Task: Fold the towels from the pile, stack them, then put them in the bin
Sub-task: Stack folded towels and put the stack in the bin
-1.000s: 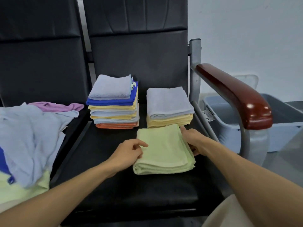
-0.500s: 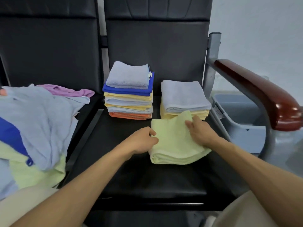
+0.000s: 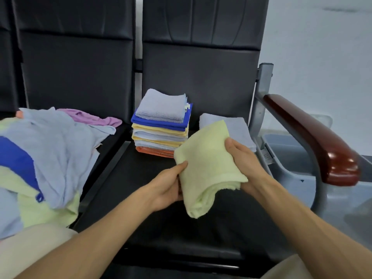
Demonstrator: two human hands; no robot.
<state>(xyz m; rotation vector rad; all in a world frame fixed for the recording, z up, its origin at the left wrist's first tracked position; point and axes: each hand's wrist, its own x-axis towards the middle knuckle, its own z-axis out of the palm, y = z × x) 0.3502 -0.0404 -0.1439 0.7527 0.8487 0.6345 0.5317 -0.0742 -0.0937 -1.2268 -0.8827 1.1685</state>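
A black padded seat (image 3: 130, 178) fills mid-frame. At centre, the folded pale-green towel (image 3: 205, 168) is held above it: the left hand (image 3: 167, 188) grips its left edge, the right hand (image 3: 243, 162) its right edge.

The black seat (image 3: 141, 208) carries two folded lots at its back: a tall stack (image 3: 161, 127) and, just beside it towards the armrest, a shorter stack (image 3: 239, 127). The neighbouring seat (image 3: 109, 144) holds the loose pile (image 3: 54, 156).

waiting area, linked black padded seats (image 3: 181, 198), wooden-topped metal armrest (image 3: 314, 137), plain wall (image 3: 322, 47)
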